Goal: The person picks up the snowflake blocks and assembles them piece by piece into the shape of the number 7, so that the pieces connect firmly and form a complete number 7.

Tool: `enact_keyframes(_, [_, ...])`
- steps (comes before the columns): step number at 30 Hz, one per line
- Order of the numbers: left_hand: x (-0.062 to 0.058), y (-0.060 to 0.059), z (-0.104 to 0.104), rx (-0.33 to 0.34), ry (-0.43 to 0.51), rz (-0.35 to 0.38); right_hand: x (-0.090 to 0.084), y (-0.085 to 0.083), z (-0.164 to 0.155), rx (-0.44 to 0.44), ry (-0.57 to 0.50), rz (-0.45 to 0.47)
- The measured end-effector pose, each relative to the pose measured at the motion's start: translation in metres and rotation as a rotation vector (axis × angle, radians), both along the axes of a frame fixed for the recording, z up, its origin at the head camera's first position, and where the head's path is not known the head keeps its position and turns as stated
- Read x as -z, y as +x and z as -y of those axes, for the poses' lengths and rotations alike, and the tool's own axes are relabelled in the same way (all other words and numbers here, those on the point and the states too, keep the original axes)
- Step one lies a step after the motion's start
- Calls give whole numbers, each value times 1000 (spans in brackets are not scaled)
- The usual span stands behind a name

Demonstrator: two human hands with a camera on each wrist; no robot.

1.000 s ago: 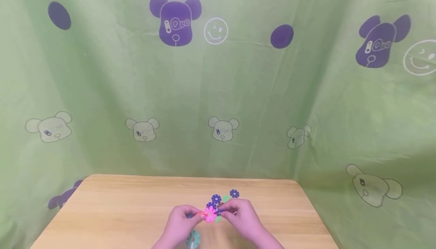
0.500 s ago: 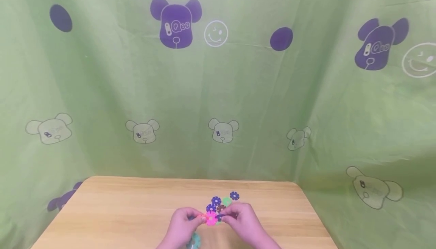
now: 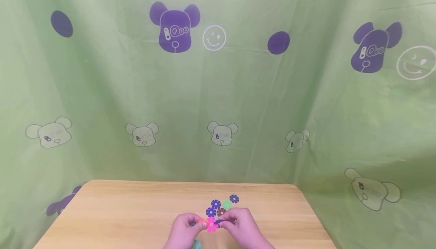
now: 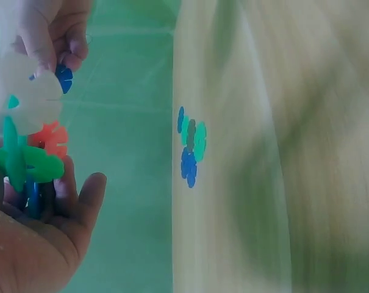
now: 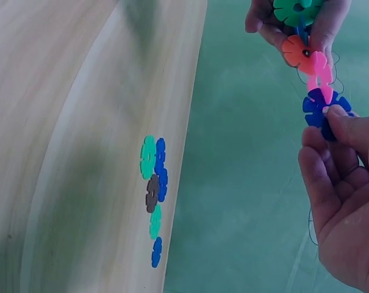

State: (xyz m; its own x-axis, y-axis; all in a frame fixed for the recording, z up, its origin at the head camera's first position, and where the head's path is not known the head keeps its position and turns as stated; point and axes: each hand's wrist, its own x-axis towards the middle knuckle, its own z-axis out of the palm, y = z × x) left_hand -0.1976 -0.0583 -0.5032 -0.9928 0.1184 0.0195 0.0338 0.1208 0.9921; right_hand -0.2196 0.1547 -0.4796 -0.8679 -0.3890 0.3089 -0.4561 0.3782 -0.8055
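Since a second ago, the left hand [image 3: 183, 229], the right hand [image 3: 243, 227] and the pink disc [image 3: 212, 225] between them have drawn back from the brown disc [image 3: 221, 212] toward the person. The brown disc now shows more, as do the blue disc [image 3: 210, 212] directly left of it and the pale green disc [image 3: 226, 204] just beyond it. On its near side, the teal disc [image 3: 197, 245] has mostly slipped from the head view.

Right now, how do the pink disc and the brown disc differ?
The pink disc is bright; the brown disc is dark. The pink disc is held above the table; the brown disc lies on it. The pink disc touches the orange disc; the brown disc sits apart from it. Both are round with notched rims.
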Motion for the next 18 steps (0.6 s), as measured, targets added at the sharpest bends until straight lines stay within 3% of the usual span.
enact_keyframes(6, [-5, -6, 3, -5, -153, -128, 2, -3, -1, 4, -4, -43])
enact_keyframes(13, [-6, -14, -4, -76, -392, -292, 11, -3, 3, 75, 8, -93])
enact_keyframes(18, [-8, -13, -12, -51, -388, -286, 11, -2, 6, 87, 13, -123])
